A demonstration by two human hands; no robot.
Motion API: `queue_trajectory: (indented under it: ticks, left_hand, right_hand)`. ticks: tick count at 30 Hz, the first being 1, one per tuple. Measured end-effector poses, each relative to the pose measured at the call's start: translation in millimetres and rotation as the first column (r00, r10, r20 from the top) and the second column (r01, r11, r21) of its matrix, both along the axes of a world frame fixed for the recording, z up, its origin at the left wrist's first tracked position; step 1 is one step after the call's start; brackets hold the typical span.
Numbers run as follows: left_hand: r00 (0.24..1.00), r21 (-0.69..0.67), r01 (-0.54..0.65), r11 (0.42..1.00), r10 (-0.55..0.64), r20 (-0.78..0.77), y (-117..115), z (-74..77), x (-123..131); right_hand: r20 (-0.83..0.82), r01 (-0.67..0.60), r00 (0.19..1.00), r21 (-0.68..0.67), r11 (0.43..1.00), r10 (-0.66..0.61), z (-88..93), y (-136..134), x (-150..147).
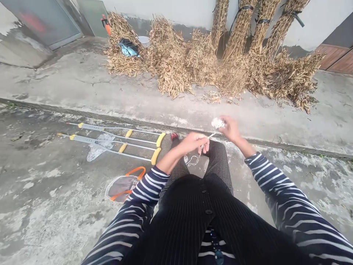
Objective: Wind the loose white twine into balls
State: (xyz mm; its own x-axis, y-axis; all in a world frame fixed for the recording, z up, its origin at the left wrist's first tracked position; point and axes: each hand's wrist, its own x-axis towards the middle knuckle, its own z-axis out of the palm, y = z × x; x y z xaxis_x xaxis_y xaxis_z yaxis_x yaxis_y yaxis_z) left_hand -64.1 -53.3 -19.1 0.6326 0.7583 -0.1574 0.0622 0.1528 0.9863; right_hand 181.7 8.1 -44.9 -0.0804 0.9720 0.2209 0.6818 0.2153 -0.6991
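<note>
I am seated on concrete ground with my knees ahead of me. My right hand (231,129) is closed around a small white ball of string (217,123), raised above my right knee. A thin pale strand (211,135) runs from the ball down to my left hand (194,142), whose fingers pinch it over my left knee. Loose loops of the white string (192,160) hang below my left hand between my legs. Both sleeves are dark with white stripes.
Two metal crutches with yellow grips (118,141) lie on the ground to the left, a clear plastic bag (97,148) under them. A clear bag with orange handles (122,186) sits by my left elbow. Bundles of dry stalks (209,60) line the wall beyond a low kerb.
</note>
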Motion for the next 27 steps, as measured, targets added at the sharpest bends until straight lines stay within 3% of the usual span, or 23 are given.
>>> queue_trajectory:
  ticks: [2, 4, 7, 9, 11, 15, 19, 24, 27]
  left_hand:
    - [0.994, 0.114, -0.06, 0.992, 0.069, -0.081, 20, 18.7, -4]
    - [0.974, 0.206, -0.139, 0.969, 0.171, -0.149, 46, 29.1, -6]
    - [0.948, 0.291, -0.17, 0.941, 0.237, -0.214, 76, 24.2, -2]
    - [0.955, 0.292, -0.143, 0.946, 0.209, -0.208, 84, 9.9, 3]
    - [0.97, 0.245, -0.112, 0.963, 0.159, -0.184, 81, -9.9, 10]
    - [0.995, 0.048, -0.057, 0.997, 0.061, -0.084, 54, -53.8, 18]
    - [1.0, -0.131, 0.018, 0.991, -0.017, 0.011, 22, -89.0, 12]
    - [0.998, -0.178, -0.001, 0.984, -0.012, -0.068, 7, -127.1, -1]
    - [0.969, -0.138, -0.061, 0.989, 0.026, -0.245, 5, -147.3, -8]
  right_hand:
    - [-0.012, -0.08, 0.997, -0.066, 0.995, 0.079, -17.1, -25, -13]
    - [-0.105, -0.145, 0.985, -0.097, 0.985, 0.135, -23.0, -48, -26]
    - [-0.394, -0.264, 0.9, -0.155, 0.952, 0.186, -10.9, -67, -36]
    - [-0.569, -0.332, 0.805, -0.201, 0.922, 0.166, 6.1, -70, -36]
    - [-0.668, -0.322, 0.736, -0.212, 0.923, 0.103, 24.2, -69, -33]
    - [-0.782, -0.19, 0.622, -0.211, 0.959, -0.049, 49.7, -58, -20]
    - [-0.84, -0.094, 0.532, -0.186, 0.978, -0.108, 67.9, -34, -2]
    - [-0.824, 0.181, 0.553, -0.024, 0.983, -0.122, 110.2, -8, 41]
    - [-0.699, 0.214, 0.711, 0.121, 0.969, -0.07, 138.2, -8, 66]
